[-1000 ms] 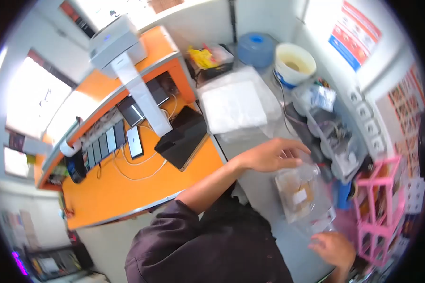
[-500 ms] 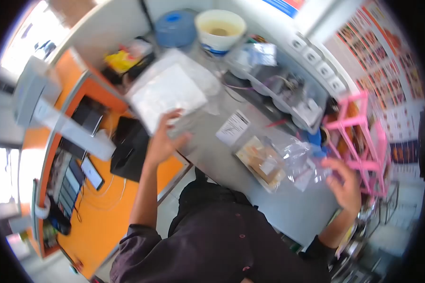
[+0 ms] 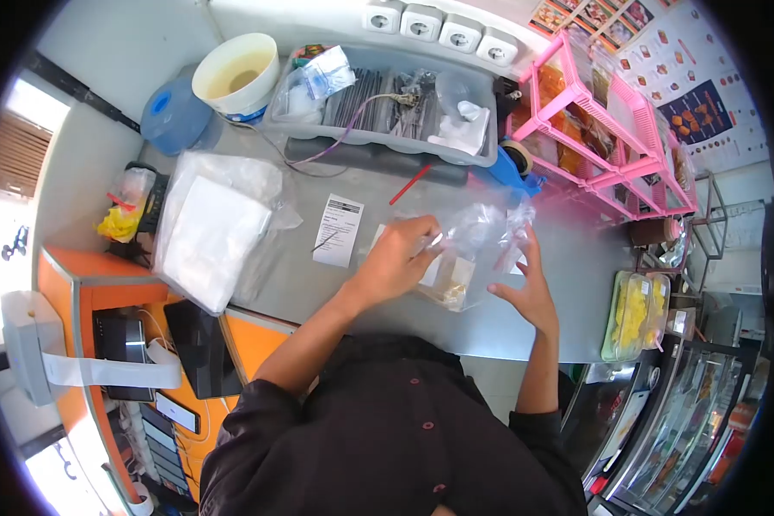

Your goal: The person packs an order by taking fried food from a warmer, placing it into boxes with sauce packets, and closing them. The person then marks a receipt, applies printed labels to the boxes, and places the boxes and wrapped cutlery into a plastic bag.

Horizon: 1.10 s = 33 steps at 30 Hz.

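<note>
A clear plastic bag (image 3: 482, 232) with a flat brown packet (image 3: 457, 273) at it lies on the grey counter (image 3: 568, 284). Over the bag's left side, my left hand (image 3: 396, 262) has its fingers bent together, and what they pinch is too small to make out. At the bag's right edge my right hand (image 3: 530, 288) has thumb and fingers spread, close to the plastic. A printed receipt (image 3: 338, 230) lies flat to the left of my left hand. Behind the bag is a thin red stick (image 3: 410, 185).
Behind is a grey divided bin (image 3: 387, 107) of cutlery packs. A bucket (image 3: 236, 77), a blue water bottle (image 3: 176, 116) and white wrapping sheets (image 3: 215, 232) are on the left. Pink racks (image 3: 589, 129) and yellow-filled trays (image 3: 635, 314) stand right; an orange desk (image 3: 254, 344) adjoins.
The view has swung right toward the counter. My left hand has moved from beside the white sheets to the bag, its fingers closing. My right hand has come in to the bag's right edge.
</note>
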Available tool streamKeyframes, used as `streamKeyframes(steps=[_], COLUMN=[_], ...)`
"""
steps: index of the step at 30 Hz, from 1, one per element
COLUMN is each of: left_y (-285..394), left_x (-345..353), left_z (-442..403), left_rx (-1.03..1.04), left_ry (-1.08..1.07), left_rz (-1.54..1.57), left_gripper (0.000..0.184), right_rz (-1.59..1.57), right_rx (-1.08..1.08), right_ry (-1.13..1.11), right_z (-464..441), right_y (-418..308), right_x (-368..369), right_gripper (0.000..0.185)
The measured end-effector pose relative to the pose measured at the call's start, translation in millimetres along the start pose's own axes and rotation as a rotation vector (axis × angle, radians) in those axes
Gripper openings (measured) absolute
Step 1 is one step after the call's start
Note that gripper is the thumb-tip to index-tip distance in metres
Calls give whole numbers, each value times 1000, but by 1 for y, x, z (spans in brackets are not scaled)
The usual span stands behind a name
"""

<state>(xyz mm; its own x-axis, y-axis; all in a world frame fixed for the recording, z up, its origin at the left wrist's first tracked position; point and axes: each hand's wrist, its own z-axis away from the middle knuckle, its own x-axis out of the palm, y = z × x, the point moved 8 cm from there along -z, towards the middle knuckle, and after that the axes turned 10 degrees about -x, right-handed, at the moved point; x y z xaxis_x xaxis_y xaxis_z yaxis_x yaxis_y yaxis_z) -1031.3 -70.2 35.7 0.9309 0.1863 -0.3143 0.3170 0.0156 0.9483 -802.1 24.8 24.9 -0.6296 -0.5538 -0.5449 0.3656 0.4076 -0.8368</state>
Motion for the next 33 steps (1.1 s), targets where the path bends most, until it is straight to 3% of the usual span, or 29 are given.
streamKeyframes(steps=[2,5,8,10,15,17,20,22,23,25,26,27,29,32,33], left_y=[10,18,50,65,73,63,31,39,37,12,-9,-26,-75,-141,-122], left_x=[-5,-9,-26,-26,-31,-34,-38,-45,-53,-76,-85,-86,-64,-33,-11], left_z=[2,15,34,42,54,61,64,58,56,57,60,58,68,81,54], left_rx=[-251,-79,114,114,35,62,-165,-116,-27,-54,-169,-277,-679,-850,-681], left_ry=[-72,-18,80,64,-90,-34,-31,27,-41,42,187,132,-109,-346,-253], left_rz=[258,397,244,377,472,500,473,519,355,241,289,262,125,-101,-137], left_gripper=[15,8,9,20,28,43,54,54,67,93,106,119,124,135,134], right_rz=[-152,-189,-449,-540,-900,-857,-639,-662,-640,-365,-230,-159,-179,16,145], right_rx=[-57,9,1,-180,-361,-361,-378,-403,-400,-385,-375,-389,-124,251,206], right_ry=[120,102,197,112,-118,-217,-364,-363,-371,-393,-403,-341,-290,-219,-180], right_z=[-10,-14,-5,-4,-3,-8,-12,-7,-5,-1,1,1,14,23,24], right_y=[9,10,-27,-52,-96,-109,-113,-115,-115,-113,-109,-102,-56,32,49], right_x=[19,38,25,4,-12,-10,9,15,16,6,2,-8,-30,-42,-40], right_gripper=[92,49,14,9,15,14,18,21,27,33,35,41,43,49,51])
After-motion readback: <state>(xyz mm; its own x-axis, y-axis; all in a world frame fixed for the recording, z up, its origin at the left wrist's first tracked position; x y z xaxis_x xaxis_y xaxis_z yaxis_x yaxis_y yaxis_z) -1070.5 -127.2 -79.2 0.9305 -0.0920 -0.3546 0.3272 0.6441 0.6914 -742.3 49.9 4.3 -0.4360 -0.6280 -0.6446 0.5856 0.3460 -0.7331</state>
